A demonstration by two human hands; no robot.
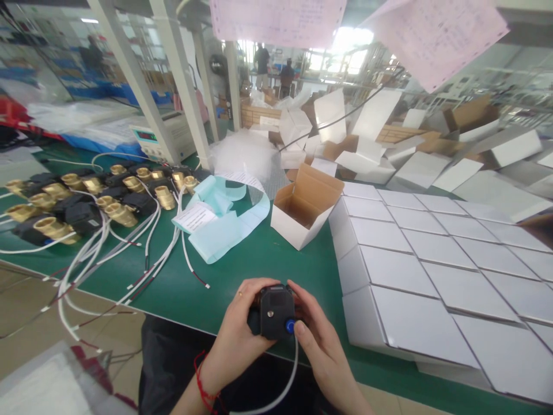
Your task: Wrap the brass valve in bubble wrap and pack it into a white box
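Fingers of left hand (235, 334) and right hand (322, 346) hide black valve (275, 311) sides.

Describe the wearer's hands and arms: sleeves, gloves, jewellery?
Both hands bare, no gloves. Left hand has a thin gold-coloured ring on a finger and a red string bracelet with loose ends at the wrist. Right hand shows no ring or band. No sleeves visible on either forearm.

Two hands, left hand (237, 334) and right hand (322, 351), grip a valve unit (276, 311) at the table (242, 265) edge. Behind it sits an open box (306, 204); closed boxes (432, 259) lie right, more valves (82, 199) far left.
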